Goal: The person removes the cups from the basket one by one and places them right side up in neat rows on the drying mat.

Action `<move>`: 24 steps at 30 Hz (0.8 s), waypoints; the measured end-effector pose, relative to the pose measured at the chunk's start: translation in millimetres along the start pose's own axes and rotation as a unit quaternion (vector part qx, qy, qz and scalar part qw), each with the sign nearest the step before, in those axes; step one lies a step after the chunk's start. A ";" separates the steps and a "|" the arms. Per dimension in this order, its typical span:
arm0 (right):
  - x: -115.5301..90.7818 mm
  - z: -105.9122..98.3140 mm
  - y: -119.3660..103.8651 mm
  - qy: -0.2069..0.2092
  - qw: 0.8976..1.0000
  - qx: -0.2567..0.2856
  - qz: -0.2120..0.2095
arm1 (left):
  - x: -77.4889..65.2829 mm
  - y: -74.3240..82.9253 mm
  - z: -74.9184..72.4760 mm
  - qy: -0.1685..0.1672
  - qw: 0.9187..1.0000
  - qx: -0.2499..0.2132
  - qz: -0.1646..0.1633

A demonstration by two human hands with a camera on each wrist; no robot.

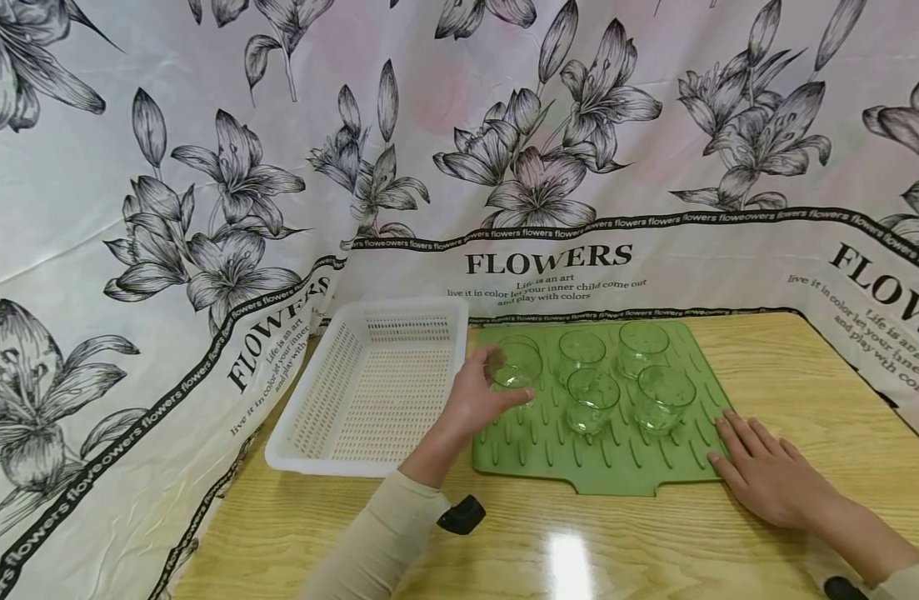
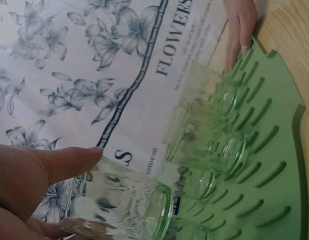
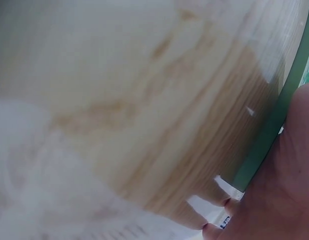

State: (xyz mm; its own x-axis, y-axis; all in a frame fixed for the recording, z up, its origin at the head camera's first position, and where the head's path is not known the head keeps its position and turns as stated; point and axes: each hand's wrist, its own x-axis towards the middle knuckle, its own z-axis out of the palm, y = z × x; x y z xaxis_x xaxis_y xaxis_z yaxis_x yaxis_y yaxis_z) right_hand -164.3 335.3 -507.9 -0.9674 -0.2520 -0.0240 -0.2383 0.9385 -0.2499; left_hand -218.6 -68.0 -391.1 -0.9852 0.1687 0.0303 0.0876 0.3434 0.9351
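My left hand (image 1: 474, 398) grips a clear drinking glass (image 1: 516, 375) by its sides, over the left part of a green ridged drying mat (image 1: 526, 473). In the left wrist view the thumb lies along the wall of this glass (image 2: 122, 202), near its rim, and the base points toward the mat. Several more clear glasses (image 1: 592, 404) stand rim up on the mat to its right. My right hand (image 1: 774, 473) lies flat with fingers spread, fingertips at the mat's right edge. The right wrist view shows that hand (image 3: 279, 195) beside the green mat edge.
A white perforated plastic basket (image 1: 302, 446) stands left of the mat. Both are on a light wooden table (image 1: 519, 542). Behind them hangs a white cloth (image 1: 399, 275) printed with flowers and lettering, which also runs along both sides.
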 end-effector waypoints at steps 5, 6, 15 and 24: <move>0.4 0.0 -0.4 -0.004 1.000 0.003 0.000 | -1.9 -6.2 10.4 0.003 1.000 -0.003 -0.004; 0.5 -0.1 -0.3 -0.005 1.000 0.003 0.000 | -2.4 -7.9 12.9 0.004 1.000 0.000 -0.004; 1.8 -2.3 0.5 -0.010 1.000 -0.005 -0.002 | -0.4 -29.3 30.6 0.031 0.999 0.028 0.000; 3.2 -4.1 0.1 -0.016 1.000 -0.016 0.000 | 3.3 -43.1 36.5 0.053 0.998 0.035 -0.024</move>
State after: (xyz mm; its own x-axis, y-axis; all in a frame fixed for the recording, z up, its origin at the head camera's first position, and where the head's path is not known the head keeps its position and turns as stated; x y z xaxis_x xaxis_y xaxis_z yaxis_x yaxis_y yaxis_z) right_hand -167.7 335.5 -504.1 -0.9645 -0.2583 -0.0542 -0.2408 0.9454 -0.2196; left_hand -220.3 -48.6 -444.2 -0.9982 0.0535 0.0275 0.0472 0.4139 0.9091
